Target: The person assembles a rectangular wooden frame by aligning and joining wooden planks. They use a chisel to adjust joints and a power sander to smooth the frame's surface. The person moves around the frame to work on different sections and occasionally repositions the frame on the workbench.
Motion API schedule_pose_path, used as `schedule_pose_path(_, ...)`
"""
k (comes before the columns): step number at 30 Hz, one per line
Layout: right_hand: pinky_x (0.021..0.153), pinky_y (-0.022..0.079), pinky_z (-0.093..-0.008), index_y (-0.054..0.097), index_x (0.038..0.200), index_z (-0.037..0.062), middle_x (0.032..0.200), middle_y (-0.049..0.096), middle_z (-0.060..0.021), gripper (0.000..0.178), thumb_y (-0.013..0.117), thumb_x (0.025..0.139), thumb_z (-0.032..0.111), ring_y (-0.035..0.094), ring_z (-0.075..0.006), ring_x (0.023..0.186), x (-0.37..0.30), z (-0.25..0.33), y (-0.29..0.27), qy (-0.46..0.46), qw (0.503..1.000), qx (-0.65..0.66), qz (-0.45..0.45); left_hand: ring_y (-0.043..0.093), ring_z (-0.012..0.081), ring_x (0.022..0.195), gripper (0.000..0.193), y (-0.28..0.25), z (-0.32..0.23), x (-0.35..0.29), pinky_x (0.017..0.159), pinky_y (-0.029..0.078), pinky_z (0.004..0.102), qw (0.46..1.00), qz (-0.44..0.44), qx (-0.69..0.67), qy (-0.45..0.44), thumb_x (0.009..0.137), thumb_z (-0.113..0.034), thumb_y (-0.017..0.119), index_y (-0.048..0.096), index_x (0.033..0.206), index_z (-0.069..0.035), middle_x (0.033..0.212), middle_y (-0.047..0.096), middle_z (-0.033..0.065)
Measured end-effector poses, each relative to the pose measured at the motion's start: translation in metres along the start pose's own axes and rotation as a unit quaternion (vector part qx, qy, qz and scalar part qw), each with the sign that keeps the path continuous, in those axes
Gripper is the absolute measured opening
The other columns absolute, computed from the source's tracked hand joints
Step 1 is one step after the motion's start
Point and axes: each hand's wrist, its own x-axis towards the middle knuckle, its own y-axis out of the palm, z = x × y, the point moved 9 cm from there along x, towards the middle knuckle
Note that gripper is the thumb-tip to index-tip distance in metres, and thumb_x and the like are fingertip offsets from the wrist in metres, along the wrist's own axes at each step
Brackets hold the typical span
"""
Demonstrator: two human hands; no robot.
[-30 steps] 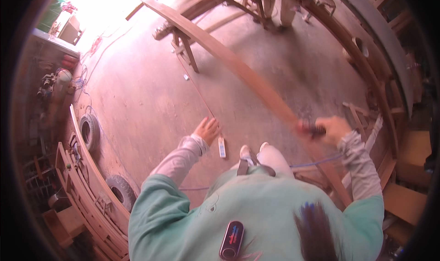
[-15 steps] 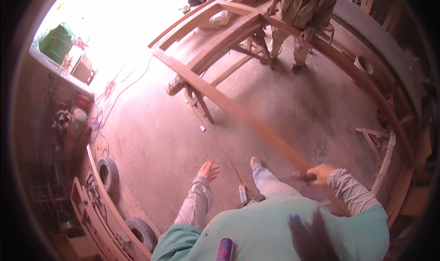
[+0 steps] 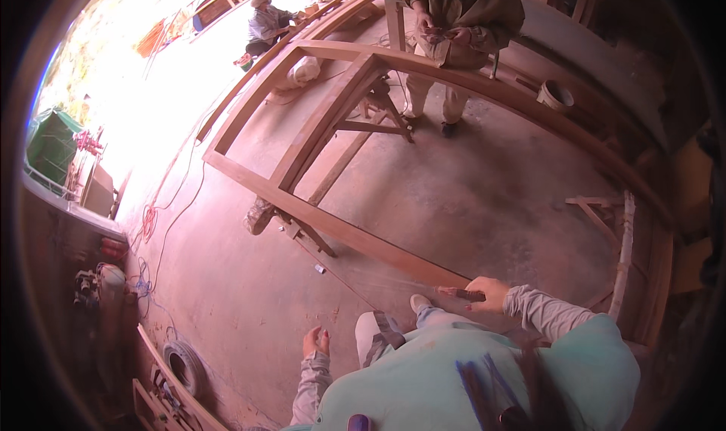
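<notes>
My right hand (image 3: 488,293) is closed around a small reddish-brown piece (image 3: 457,291), its exact kind unclear. It is at the near rail of a large wooden frame (image 3: 355,236), and the piece appears to be against the wood or just beside it. This frame is brown, with a curved far rail and a crossbar, and rests on wooden trestles (image 3: 376,126). My left hand (image 3: 316,342) hangs low over the floor, fingers apart, holding nothing.
Beyond the frame stands a co-worker (image 3: 461,23), both hands together at waist height. Another person (image 3: 266,24) sits farther back. A white bucket (image 3: 556,96) is at the right. Cables (image 3: 151,218) and a tire (image 3: 184,367) lie at the left; a wooden stand (image 3: 626,249) is at the right.
My view has shifted, so the frame appears lower and farther left. My right hand has moved left along the near rail. The co-worker's hands have come together off the frame.
</notes>
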Motion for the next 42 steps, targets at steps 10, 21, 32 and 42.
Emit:
schedule_pose_path(10,0.061,0.050,-0.0325,0.058,0.108,0.0032,0.081,0.062,-0.0111,0.036,0.068,0.085,0.029,0.062,-0.0200,0.064,-0.056,-0.018,0.080,0.297,0.896,0.198,-0.264,0.065,0.0244,0.087,0.039,0.017,0.195,0.033,0.080,0.053,0.0439,0.944,0.271,-0.053,-0.181,0.086,-0.028,0.063,0.061,0.115,-0.002,0.099,0.067,0.0127)
schedule_pose_path(21,0.070,0.053,-0.0356,0.059,0.107,0.0013,0.089,0.067,-0.0122,0.052,0.078,0.073,0.035,0.068,-0.0206,0.068,-0.098,-0.056,0.340,0.468,0.859,0.195,-0.076,0.066,0.0196,0.073,0.028,-0.091,0.286,0.345,0.056,0.049,0.0300,0.941,0.130,-0.200,-0.239,0.090,-0.021,0.055,0.060,0.115,-0.009,0.094,0.067,0.0090)
schedule_pose_path(32,0.057,0.051,-0.0398,0.050,0.120,0.0092,0.090,0.062,-0.0180,0.053,0.069,0.070,0.003,0.064,-0.0264,0.065,-0.043,-0.062,0.371,0.482,0.803,0.209,-0.281,0.069,0.0210,0.088,0.032,-0.058,0.179,0.267,0.082,0.052,0.0320,0.918,0.395,0.038,-0.024,0.084,-0.029,0.061,0.068,0.110,-0.012,0.094,0.072,0.0106)
schedule_pose_path(42,0.080,0.050,-0.0372,0.054,0.117,0.0117,0.097,0.064,-0.0155,0.043,0.056,0.077,-0.005,0.064,-0.0300,0.092,-0.043,-0.115,0.305,0.400,0.793,0.062,-0.456,0.068,0.0176,0.074,0.029,-0.094,0.231,0.244,0.069,0.054,0.0313,0.949,0.269,-0.099,-0.133,0.087,-0.027,0.062,0.067,0.108,-0.007,0.087,0.071,0.0101)
